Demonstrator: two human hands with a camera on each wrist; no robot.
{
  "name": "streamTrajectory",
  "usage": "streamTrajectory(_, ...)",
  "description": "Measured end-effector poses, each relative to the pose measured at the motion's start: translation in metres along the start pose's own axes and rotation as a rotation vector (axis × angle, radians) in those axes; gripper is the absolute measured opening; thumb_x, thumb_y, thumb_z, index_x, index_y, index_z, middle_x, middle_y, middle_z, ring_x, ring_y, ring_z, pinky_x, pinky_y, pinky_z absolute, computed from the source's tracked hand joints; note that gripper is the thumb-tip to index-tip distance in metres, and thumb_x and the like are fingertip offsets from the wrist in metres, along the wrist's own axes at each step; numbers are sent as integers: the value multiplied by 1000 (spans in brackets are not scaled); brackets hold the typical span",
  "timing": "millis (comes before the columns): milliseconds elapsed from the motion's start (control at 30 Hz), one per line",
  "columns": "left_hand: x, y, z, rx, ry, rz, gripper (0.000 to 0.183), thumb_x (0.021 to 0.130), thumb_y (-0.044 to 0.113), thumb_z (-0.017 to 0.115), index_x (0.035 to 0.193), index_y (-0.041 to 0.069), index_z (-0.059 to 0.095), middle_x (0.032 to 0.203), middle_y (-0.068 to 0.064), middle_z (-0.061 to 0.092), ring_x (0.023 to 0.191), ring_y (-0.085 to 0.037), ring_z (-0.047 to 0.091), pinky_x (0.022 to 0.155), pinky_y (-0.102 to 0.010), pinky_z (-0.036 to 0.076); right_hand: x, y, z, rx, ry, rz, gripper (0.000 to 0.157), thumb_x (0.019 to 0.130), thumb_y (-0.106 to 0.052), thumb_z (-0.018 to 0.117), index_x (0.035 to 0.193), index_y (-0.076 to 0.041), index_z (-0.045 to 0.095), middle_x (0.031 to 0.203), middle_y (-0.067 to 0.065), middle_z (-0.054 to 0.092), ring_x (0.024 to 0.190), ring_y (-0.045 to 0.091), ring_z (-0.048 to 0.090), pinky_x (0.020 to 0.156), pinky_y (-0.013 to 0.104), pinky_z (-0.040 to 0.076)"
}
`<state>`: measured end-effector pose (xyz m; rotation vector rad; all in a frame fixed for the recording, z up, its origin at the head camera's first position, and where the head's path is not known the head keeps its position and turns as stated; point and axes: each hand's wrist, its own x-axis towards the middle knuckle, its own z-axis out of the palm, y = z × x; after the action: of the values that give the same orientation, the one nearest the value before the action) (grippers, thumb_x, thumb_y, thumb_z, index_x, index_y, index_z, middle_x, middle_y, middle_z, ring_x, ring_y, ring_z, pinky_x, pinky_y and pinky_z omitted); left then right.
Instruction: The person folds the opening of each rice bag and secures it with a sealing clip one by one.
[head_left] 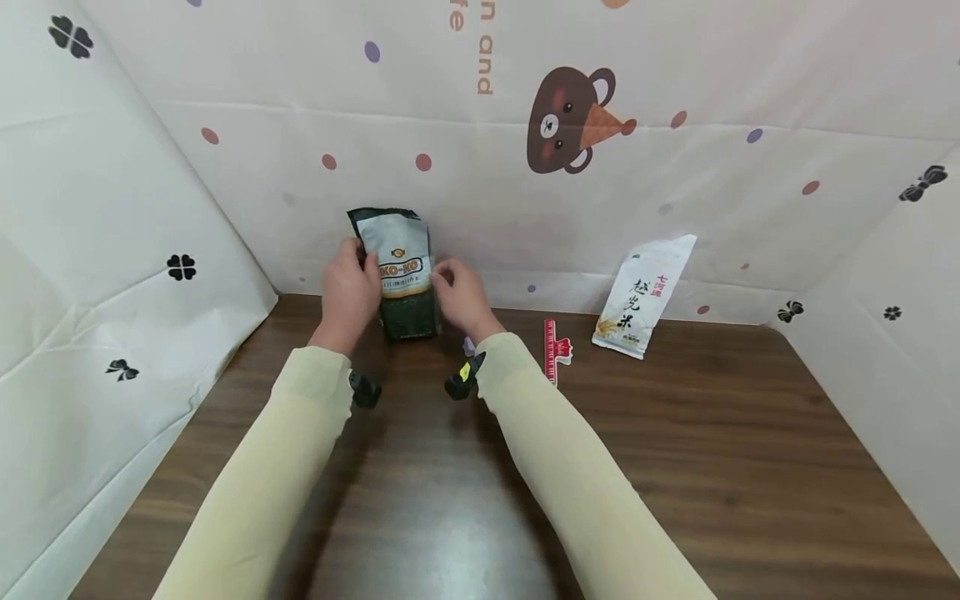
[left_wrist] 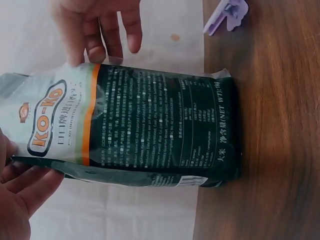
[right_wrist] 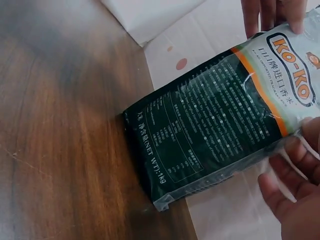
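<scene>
A green and white bag of rice (head_left: 408, 308) labelled KO-KO stands upright on the table by the back wall, its top folded over a little. My left hand (head_left: 351, 287) grips its left side, thumb on the front (left_wrist: 7, 147) and fingers along the edge. At the opposite edge my right hand (head_left: 463, 293) pinches the side of the bag between thumb and forefinger; its other fingers (right_wrist: 280, 180) are loosely bent. The bag's printed lower front and base show in both wrist views.
A purple clip (left_wrist: 227, 15) lies just right of the bag, mostly hidden by the right hand in the head view. Farther right are a red clip (head_left: 551, 350) and a white rice bag (head_left: 643, 296) leaning on the patterned back sheet (head_left: 487, 200). White sheets enclose the wooden table (head_left: 712, 450).
</scene>
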<state>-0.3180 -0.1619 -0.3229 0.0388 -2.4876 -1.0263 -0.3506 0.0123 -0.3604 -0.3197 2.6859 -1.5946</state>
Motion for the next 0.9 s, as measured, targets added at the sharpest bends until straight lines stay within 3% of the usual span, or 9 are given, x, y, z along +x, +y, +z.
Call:
streamTrajectory(333,0,-2,-7,-1,64,45,29,103,23,46,113,-2,56,101,-21,66,86,-34,61,75,-46,50,-11,-7,0,173,-1,-3,13,99,-20,55,105,-9,60,106,6,59,95,18,56,80,33,50)
streamTrajectory(633,-2,4,-18,-14,59,69,30,102,24,49,109,-2,60,99,-22,67,84,-34,61,74,-46,49,-22,-10,-9,135,-14,-26,13,99,-22,56,105,-11,61,107,4,59,102,17,54,88,34,49)
streamTrajectory(900,-19,4,-25,-86,68,81,30,101,24,51,106,-3,64,93,-20,67,77,-29,57,67,-37,44,-45,-6,-15,149,-46,-46,8,98,-22,57,100,-15,60,104,0,59,102,15,55,88,35,49)
